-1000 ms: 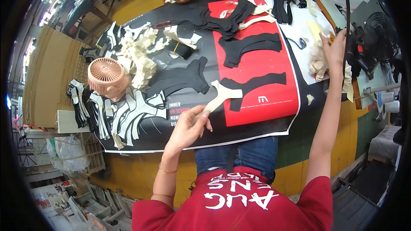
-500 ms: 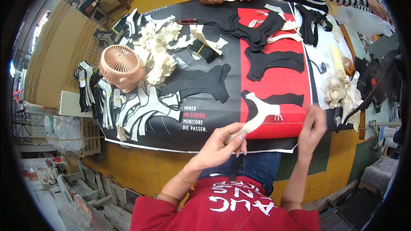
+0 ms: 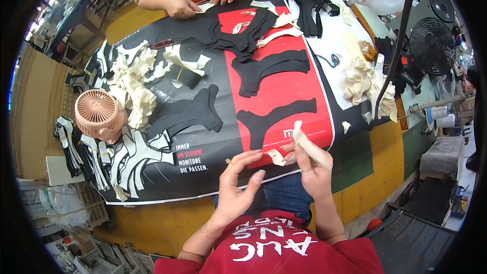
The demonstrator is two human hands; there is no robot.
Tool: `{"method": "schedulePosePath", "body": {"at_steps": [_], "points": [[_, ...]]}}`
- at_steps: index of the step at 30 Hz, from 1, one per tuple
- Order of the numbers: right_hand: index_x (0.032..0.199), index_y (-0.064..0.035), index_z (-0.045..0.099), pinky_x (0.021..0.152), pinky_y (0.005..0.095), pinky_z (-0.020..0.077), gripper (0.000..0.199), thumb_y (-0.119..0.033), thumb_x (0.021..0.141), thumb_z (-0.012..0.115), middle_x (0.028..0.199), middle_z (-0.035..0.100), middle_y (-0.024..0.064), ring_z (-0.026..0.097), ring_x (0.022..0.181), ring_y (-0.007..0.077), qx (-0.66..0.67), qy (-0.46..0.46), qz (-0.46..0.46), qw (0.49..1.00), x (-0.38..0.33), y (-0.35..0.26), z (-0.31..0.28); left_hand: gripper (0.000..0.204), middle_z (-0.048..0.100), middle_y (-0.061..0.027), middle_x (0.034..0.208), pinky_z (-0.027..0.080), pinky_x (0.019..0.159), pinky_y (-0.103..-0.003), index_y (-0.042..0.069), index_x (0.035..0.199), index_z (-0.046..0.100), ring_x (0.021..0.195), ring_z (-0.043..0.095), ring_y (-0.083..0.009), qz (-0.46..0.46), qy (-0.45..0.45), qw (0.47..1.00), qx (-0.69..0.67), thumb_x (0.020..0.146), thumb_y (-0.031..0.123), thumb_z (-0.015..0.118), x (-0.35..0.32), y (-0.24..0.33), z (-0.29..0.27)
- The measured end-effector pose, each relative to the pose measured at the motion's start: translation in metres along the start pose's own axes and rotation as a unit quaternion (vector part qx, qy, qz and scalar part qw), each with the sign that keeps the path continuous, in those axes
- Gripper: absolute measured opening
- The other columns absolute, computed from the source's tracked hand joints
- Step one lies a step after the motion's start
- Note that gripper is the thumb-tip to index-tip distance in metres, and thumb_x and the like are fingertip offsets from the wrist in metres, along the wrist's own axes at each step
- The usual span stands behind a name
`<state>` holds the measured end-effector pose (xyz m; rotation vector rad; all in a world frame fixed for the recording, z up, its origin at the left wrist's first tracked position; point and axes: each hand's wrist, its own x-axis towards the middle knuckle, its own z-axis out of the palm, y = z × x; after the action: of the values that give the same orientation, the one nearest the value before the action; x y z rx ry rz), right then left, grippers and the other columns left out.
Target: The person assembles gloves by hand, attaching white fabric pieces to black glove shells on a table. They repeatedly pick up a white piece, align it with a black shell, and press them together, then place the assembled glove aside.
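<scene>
My right hand [image 3: 313, 168] is closed on a cream-coloured cut strip [image 3: 298, 133], holding it just above the near edge of the table [image 3: 355, 147]. The strip's lower end [image 3: 278, 158] curls toward my left hand [image 3: 237, 185], whose fingers are spread and hold nothing; its fingertips come close to that end. Right behind the hands a black curved cut piece [image 3: 276, 119] lies flat on the red part of a poster covering the table. Another black piece [image 3: 271, 68] lies farther back.
A pink round fan [image 3: 96, 114] and a heap of cream pieces [image 3: 133, 85] stand at the left. More cream pieces [image 3: 359, 78], scissors [image 3: 332, 61] and a black fan [image 3: 431, 40] are at the right. Two other people's hands [image 3: 177, 6] work at the far edge.
My right hand came back from the cream pile at the far right to the near edge. The cream strip went from my left hand's pinch into my right hand.
</scene>
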<state>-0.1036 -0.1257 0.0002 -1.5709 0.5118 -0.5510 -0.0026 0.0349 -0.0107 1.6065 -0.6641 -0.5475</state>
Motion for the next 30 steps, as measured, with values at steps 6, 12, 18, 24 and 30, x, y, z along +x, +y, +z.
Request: {"method": "schedulePosePath", "body": {"at_steps": [6,12,18,24,30], "points": [[0.131,-0.0008,0.062,0.1,0.0448,0.0396,0.055,0.001,0.076,0.065,0.122,0.068,0.0126,0.065,0.103,0.0271,-0.452,0.056,-0.256,0.853,-0.005,-0.01,0.008,0.03,0.066,-0.0128,0.117,0.048,0.1,-0.033,-0.006,0.124,0.059,0.111,0.062,-0.018,-0.06,-0.091,0.952,-0.287,0.099,0.009,0.062,0.006,0.013,-0.006],[0.129,-0.0042,0.065,0.1,0.0445,0.0369,0.057,0.004,0.073,0.065,0.113,0.068,0.0085,0.065,0.096,0.0215,-0.462,0.045,-0.298,0.834,0.0,-0.009,0.019,0.029,0.07,-0.0109,0.108,0.052,0.089,-0.028,-0.006,0.122,0.062,0.098,0.066,-0.0127,-0.098,-0.016,0.953,-0.287,0.102,0.014,0.06,0.037,0.015,-0.006],[0.132,-0.0086,0.065,0.096,0.0449,0.0383,0.06,0.002,0.072,0.066,0.106,0.06,0.005,0.058,0.098,0.0239,-0.468,0.005,-0.265,0.843,0.002,-0.004,0.018,0.023,0.073,-0.0091,0.099,0.053,0.082,-0.025,-0.006,0.113,0.067,0.088,0.065,-0.0096,-0.113,-0.015,0.958,-0.264,0.1,0.013,0.063,0.04,0.005,-0.008],[0.133,-0.0071,0.059,0.103,0.0443,0.0381,0.067,-0.007,0.068,0.073,0.129,0.058,0.0162,0.055,0.115,0.0325,-0.207,-0.141,-0.159,0.955,-0.004,-0.009,-0.005,0.021,0.072,-0.0074,0.095,0.054,0.08,-0.024,-0.005,0.111,0.069,0.086,0.066,-0.0093,-0.145,-0.008,0.954,-0.264,0.099,0.012,0.065,0.028,-0.003,-0.015],[0.102,-0.0035,0.065,0.073,0.0295,0.0538,0.031,0.0,0.076,0.081,0.102,0.063,0.0104,0.067,0.086,0.0201,-0.14,-0.012,-0.149,0.979,-0.005,0.001,0.001,0.017,0.072,-0.0114,0.102,0.055,0.081,-0.028,-0.006,0.106,0.07,0.089,0.065,-0.0125,-0.138,-0.024,0.944,-0.297,0.098,0.008,0.063,0.012,0.003,-0.008]]}}
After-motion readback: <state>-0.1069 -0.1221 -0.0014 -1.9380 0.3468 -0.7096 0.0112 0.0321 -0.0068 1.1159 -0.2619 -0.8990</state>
